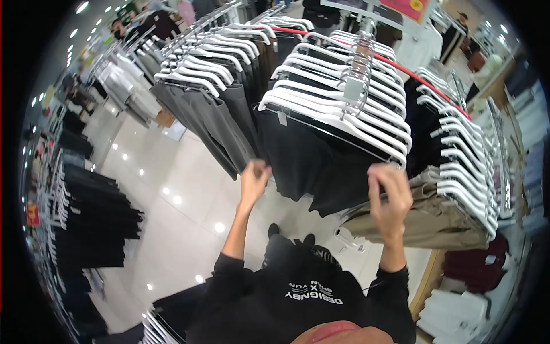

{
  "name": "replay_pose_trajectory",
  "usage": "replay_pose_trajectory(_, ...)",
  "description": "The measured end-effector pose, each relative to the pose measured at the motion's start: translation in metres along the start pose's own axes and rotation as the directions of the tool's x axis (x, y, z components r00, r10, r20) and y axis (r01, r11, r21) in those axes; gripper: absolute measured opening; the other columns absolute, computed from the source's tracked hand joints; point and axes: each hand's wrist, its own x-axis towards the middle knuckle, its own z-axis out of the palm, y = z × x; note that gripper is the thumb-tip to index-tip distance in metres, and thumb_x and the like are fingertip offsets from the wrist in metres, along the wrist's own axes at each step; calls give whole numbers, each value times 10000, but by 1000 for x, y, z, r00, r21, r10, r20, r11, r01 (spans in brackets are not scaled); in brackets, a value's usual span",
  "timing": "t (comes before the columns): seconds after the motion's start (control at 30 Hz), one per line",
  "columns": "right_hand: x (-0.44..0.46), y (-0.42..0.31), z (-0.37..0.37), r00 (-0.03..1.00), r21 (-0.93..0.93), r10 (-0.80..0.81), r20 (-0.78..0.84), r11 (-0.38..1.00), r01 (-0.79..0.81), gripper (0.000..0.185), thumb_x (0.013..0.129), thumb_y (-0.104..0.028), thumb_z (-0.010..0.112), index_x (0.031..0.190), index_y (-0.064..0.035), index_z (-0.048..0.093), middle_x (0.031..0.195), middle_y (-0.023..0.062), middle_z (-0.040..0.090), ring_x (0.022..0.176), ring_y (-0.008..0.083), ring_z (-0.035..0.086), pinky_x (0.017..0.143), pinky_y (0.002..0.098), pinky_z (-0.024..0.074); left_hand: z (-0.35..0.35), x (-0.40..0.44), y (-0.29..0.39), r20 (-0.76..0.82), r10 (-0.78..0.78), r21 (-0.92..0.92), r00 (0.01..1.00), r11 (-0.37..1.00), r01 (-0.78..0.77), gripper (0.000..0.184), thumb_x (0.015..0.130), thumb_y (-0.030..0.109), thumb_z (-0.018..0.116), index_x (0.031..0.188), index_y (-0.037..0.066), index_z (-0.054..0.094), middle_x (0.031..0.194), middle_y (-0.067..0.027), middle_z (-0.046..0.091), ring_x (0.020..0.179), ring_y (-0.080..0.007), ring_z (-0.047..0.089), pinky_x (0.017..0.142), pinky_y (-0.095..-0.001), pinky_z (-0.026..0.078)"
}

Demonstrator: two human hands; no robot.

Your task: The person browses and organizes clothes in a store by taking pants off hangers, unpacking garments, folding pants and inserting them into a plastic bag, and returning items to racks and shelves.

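Black trousers (312, 166) hang from a white hanger (338, 114) at the front of a packed rack, their lower edge uneven. By their left edge is my left hand (255, 176), its fingers curled together and slightly blurred; whether cloth is between them cannot be seen. My right hand (391, 198) is in front of the rack near the trousers' right side. Its fingers are bent, thumb apart from them, and nothing shows in between. Grey trousers (209, 123) hang just left of my left hand. Brown trousers (427, 221) hang beyond my right hand.
A red rail (424, 77) runs behind the hangers, with a red sign (405, 8) above. More dark clothes (97, 218) hang at the left. Folded maroon garments (475, 264) and white garments (452, 315) lie low at the right. People stand in the background. Glossy tiled floor (183, 195) lies below.
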Motion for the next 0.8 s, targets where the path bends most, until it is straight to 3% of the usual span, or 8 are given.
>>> replay_pose_trajectory(0.07, -32, 2, -1, 941, 225, 178, 288, 942, -247, 143, 865, 71, 736, 1000, 21, 740, 930, 134, 734, 816, 259, 704, 761, 371, 558, -7, -47, -70, 282, -192, 313, 940, 945, 100, 460, 925, 340, 806, 1155, -36, 676, 967, -174, 748, 879, -274, 727, 785, -399, 565)
replay_pose_trajectory(0.13, -54, 11, 5, 761, 262, 184, 622, 868, -423, 104, 887, 5, 743, 990, 0, 740, 899, 134, 729, 779, 319, 700, 730, 397, 554, -11, -104, -105, 502, -392, 445, 771, 881, 159, 629, 895, 480, 797, 1218, -50, 699, 1091, -259, 751, 1019, -367, 735, 896, -442, 565)
replay_pose_trajectory(0.2, -92, 33, 23, 564, 171, 101, 820, 896, -409, 124, 947, -107, 709, 1011, -7, 744, 928, 150, 731, 823, 360, 707, 751, 424, 556, -14, -160, -132, 631, -517, 585, 578, 807, 83, 686, 898, 562, 786, 1218, -40, 708, 1084, -232, 760, 1022, -353, 728, 892, -412, 562)
replay_pose_trajectory(0.27, -128, 48, 41, 395, 92, 99, 913, 895, -436, 204, 962, -182, 697, 1032, 1, 754, 933, 171, 750, 879, 395, 715, 788, 474, 557, -18, -191, -104, 657, -627, 634, 419, 760, 141, 660, 925, 532, 740, 1231, -51, 697, 1165, -273, 737, 1132, -422, 696, 972, -454, 550)
replay_pose_trajectory(0.33, -150, 54, 62, 239, -13, 142, 961, 881, -473, 213, 953, -186, 705, 1040, 1, 758, 933, 182, 758, 900, 404, 719, 807, 487, 560, -19, -212, -106, 613, -628, 611, 480, 761, 216, 651, 929, 513, 738, 1250, -52, 688, 1163, -274, 737, 1130, -423, 696, 978, -455, 548)
replay_pose_trajectory(0.57, -196, 36, 114, 203, 43, 41, 978, 918, -395, 305, 940, -203, 725, 1073, 71, 732, 888, 214, 755, 868, 387, 728, 800, 443, 566, -33, -216, -108, 460, -422, 499, 781, 851, 166, 529, 959, 358, 743, 1249, -80, 678, 1086, -263, 754, 1030, -390, 736, 914, -435, 575)
replay_pose_trajectory(0.67, -200, 13, 134, 221, 75, 12, 975, 921, -382, 318, 942, -218, 718, 1077, 70, 729, 897, 218, 759, 887, 398, 728, 817, 453, 563, -56, -218, -106, 410, -374, 486, 832, 862, 147, 533, 960, 347, 739, 1249, -96, 668, 1094, -271, 748, 1010, -403, 732, 911, -441, 574)
replay_pose_trajectory(0.8, -198, -39, 168, 216, 79, 1, 976, 930, -360, 310, 949, -219, 697, 1076, 62, 726, 900, 230, 758, 911, 398, 727, 835, 460, 559, -104, -232, -128, 420, -445, 446, 791, 860, 247, 548, 956, 357, 736, 1272, -86, 667, 1135, -303, 729, 1099, -446, 699, 975, -475, 548)
